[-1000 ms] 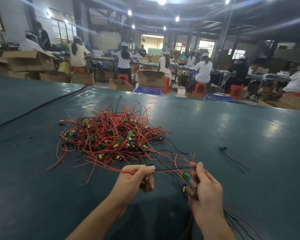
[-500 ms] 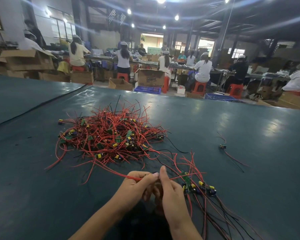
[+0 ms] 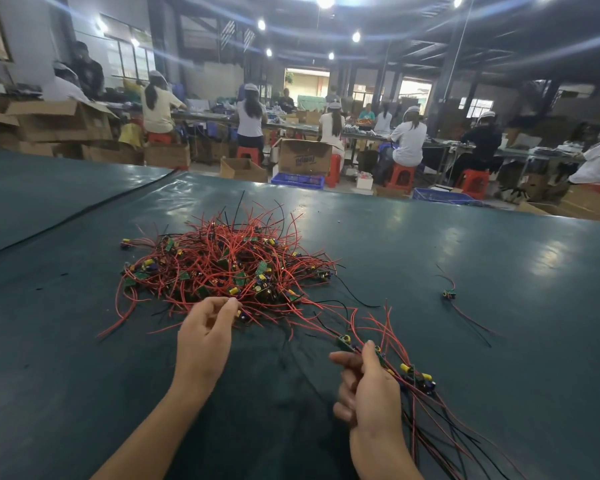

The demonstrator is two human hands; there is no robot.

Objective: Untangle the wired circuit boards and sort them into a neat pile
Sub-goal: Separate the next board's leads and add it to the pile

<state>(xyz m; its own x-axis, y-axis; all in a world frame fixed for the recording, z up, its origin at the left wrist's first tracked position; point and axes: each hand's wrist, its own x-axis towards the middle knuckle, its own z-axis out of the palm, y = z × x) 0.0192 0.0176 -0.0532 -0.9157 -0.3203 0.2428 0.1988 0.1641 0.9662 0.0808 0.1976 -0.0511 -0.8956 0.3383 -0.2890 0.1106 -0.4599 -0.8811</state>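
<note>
**Picking the next board from the tangle**

Reaching into the near edge of the big tangled heap of red and black wires with small green circuit boards [image 3: 229,271] goes the left hand [image 3: 207,332], thumb and fingertips narrowed to a pinch at a wire or board; exactly which, I cannot tell. The heap sits mid-tabletop on the dark green mat [image 3: 499,271]. Just right, the right hand [image 3: 369,396] is curled around the sorted bunch of boards with long trailing leads [image 3: 413,375], wires fanning back toward the person. One stray wired board [image 3: 448,294] lies well apart on the right. The smart play, to my eye: grip the board rather than its lead, lift slowly, shake snagged strands loose, and keep the bunch's boards aligned.
</note>
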